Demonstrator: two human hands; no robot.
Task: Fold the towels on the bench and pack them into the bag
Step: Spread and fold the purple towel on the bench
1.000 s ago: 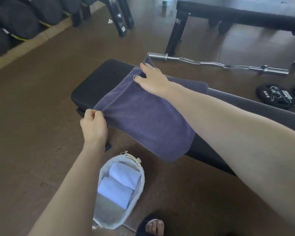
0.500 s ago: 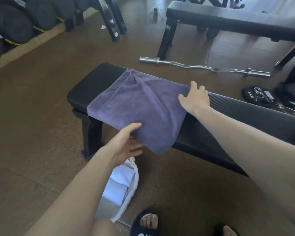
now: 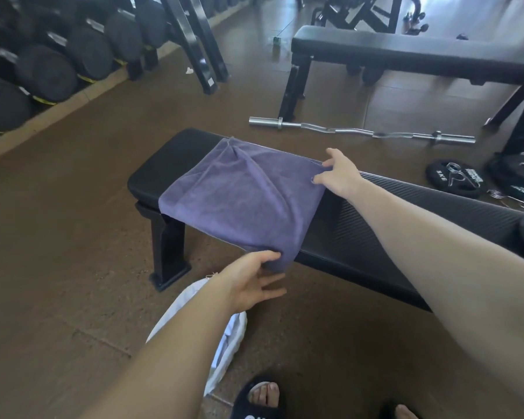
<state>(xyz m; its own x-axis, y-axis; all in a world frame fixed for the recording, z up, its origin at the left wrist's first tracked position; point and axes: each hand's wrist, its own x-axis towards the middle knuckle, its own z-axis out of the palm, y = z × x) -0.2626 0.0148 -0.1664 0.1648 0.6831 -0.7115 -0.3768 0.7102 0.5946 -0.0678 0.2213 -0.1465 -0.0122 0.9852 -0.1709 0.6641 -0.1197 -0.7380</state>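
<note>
A purple towel (image 3: 245, 195), folded over, lies across the left end of the black bench (image 3: 406, 225), its near edge hanging over the front. My right hand (image 3: 339, 173) pinches the towel's far right corner on the bench top. My left hand (image 3: 251, 281) holds the hanging near right corner between thumb and fingers. On the floor below, a white drawstring bag (image 3: 224, 346) stands partly hidden behind my left forearm; its contents barely show.
A second black bench (image 3: 421, 55) stands behind, with a curl bar (image 3: 360, 131) on the floor between. Weight plates (image 3: 454, 176) lie at the right. Black dumbbells (image 3: 43, 68) line a rack at the left. My sandalled feet (image 3: 260, 397) are at the bottom edge.
My right hand slid from the towel's far left corner to its far right corner and pinched it. My left hand let go of the near left corner and took the hanging near right corner.
</note>
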